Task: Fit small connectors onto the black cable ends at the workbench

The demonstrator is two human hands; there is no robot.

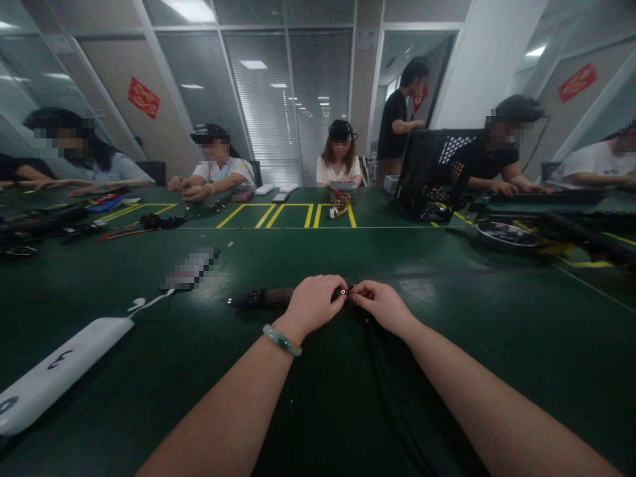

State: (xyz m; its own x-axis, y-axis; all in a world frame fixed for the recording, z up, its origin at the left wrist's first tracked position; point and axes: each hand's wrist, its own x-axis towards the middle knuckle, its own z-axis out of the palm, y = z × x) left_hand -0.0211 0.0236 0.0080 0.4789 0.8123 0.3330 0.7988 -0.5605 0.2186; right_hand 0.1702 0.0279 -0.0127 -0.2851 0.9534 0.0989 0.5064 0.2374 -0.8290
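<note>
curling round a dark, cylindrical tool (268,298), the left hand (314,306) faces the right hand (385,307), which pinches a tiny piece (350,290).

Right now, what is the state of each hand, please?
Left hand: closed on the dark cylindrical tool.
Right hand: closed in a pinch; what it holds cannot be told.
</note>
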